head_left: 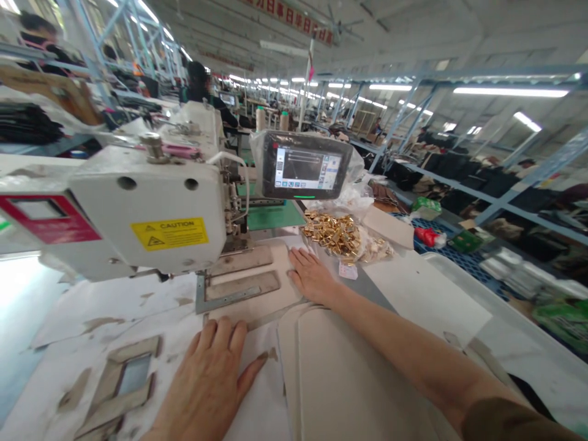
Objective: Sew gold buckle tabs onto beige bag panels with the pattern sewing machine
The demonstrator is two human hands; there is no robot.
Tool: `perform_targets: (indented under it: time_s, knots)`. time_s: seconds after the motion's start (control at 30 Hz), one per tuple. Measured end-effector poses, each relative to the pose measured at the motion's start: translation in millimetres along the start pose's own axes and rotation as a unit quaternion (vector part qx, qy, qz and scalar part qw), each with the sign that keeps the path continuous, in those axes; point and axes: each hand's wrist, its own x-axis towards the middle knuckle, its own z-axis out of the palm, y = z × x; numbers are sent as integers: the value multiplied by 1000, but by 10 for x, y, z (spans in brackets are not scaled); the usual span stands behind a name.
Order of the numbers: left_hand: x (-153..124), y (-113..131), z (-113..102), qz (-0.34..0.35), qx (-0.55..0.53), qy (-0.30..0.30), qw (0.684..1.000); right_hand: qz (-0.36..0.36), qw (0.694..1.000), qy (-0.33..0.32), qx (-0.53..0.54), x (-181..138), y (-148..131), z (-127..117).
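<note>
Apparently this is aligning the beige panel (288,295): left hand (211,370) and right hand (315,278) lie flat, open, gripping nothing; next calls for steady pressure.

From my remote place I see one panel (285,293), pale beige in colour and plain, with a surface that looks smooth. It lies flat, partly under the metal clamp (229,299), and between the two tan pads (243,286) a light strip of it is showing. Its right part comes out from the clamp, and there the right hand (313,278) rests on its edge. Its near edge runs by the fingertips of the left hand (206,370). The clamp covers much of it, so I cannot tell its full outline.
</note>
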Motion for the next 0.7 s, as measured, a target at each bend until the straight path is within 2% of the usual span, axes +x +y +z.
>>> perform_targets:
  time_s: [0.2,0.37,0.53,0.7]
  knots:
    - [16,-3,8,-1,0,-2,1000,-37,996,32,-77,13,-48,-84]
    - [14,-59,13,34,-7,-4,999,-50,992,44,-104,24,-50,-109]
    - [2,-94,56,41,-15,10,999,-126,986,30,-106,-163,13,-131]
    - [-15,-80,86,19,-14,15,1000,-160,985,9,-69,-345,61,-206]
